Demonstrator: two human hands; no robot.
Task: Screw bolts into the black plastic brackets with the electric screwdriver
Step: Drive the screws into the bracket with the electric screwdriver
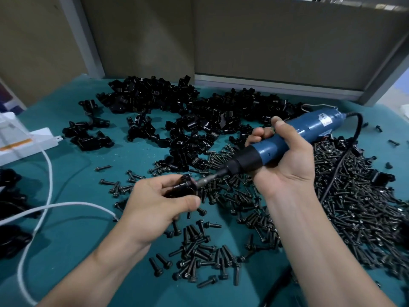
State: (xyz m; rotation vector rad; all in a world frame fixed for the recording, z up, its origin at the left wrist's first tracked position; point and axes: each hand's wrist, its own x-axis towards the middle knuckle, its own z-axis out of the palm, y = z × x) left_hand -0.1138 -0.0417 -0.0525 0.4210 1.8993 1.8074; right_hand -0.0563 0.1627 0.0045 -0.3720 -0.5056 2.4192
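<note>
My left hand (155, 202) grips a black plastic bracket (182, 188) just above the green table mat. My right hand (285, 158) is wrapped round the blue electric screwdriver (287, 138), which slants down to the left. Its metal bit (207, 179) meets the bracket at the right side, where a bolt head is mostly hidden. A heap of black brackets (188, 111) covers the back of the table. Loose black bolts (345, 196) lie in a thick pile to the right and scatter under both hands.
A white cable (47, 187) loops across the mat at the left, near a white box (24, 140). More black parts (11, 196) sit at the left edge. The screwdriver's black cord (345, 156) trails over the bolt pile. Grey panels wall the back.
</note>
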